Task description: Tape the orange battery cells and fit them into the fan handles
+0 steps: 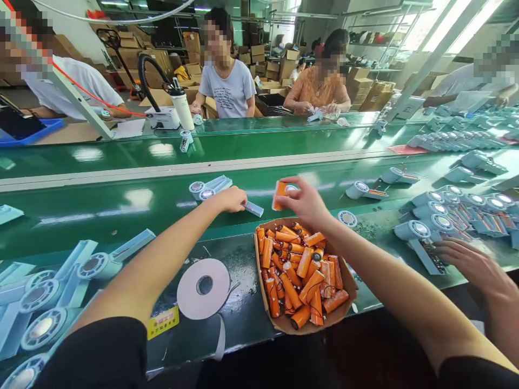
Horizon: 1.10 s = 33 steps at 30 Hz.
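My left hand [232,198] is closed around a pale blue fan housing [252,208] lying on the green conveyor belt [121,205]. My right hand [304,202] pinches an orange battery [279,194] just above the belt, to the right of the housing's tip. Right below that hand sits a brown cardboard tray [347,276] filled with several orange batteries [300,275] with thin wires.
More pale blue fan housings lie at the left [48,297], near [208,187], and piled at the right [450,213]. A white tape roll [204,288] rests beside the tray. Another person's hand [472,267] works at the right; other people sit across the belt.
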Each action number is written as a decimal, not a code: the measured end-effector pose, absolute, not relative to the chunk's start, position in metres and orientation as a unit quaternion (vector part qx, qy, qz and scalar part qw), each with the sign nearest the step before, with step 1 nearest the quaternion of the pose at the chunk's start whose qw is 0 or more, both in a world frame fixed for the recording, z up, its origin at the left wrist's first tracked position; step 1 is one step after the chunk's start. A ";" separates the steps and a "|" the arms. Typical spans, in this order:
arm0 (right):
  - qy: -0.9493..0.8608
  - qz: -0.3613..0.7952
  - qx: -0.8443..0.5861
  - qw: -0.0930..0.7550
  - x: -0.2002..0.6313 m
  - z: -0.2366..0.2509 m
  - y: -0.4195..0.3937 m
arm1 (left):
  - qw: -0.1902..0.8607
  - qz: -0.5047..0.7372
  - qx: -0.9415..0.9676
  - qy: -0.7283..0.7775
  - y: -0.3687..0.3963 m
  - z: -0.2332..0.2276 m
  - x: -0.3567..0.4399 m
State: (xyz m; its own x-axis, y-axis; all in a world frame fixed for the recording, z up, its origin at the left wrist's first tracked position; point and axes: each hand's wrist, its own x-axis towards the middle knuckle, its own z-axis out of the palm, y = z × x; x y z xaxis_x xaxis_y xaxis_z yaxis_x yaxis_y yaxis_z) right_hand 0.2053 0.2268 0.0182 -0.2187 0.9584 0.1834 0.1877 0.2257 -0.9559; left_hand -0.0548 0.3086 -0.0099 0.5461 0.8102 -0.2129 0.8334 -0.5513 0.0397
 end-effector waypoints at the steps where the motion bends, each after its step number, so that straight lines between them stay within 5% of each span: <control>1: -0.682 0.416 -0.454 0.396 0.192 0.014 0.238 | 0.078 -0.084 0.875 0.470 0.312 -0.008 -0.053; 7: -0.821 0.187 -0.519 0.145 0.157 0.000 0.266 | 0.112 -0.046 0.860 0.496 0.313 0.000 -0.052; 19: -0.852 0.075 -0.517 -0.046 0.148 -0.009 0.274 | 0.162 0.013 0.828 0.537 0.317 -0.012 -0.028; 27: -0.856 0.088 -0.499 -0.101 0.133 -0.005 0.286 | 0.176 0.026 0.810 0.559 0.314 -0.010 -0.017; 33: -0.869 0.089 -0.485 0.028 0.167 0.038 0.254 | 0.129 0.056 0.790 0.597 0.284 0.021 -0.005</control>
State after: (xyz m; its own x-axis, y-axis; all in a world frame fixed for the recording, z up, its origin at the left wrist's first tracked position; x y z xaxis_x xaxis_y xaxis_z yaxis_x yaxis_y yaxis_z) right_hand 0.1672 0.2538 0.0383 -0.5272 0.8489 -0.0370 0.8390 0.5131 -0.1812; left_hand -0.0047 0.2836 0.0210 0.2817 0.9572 -0.0664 0.9284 -0.2544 0.2709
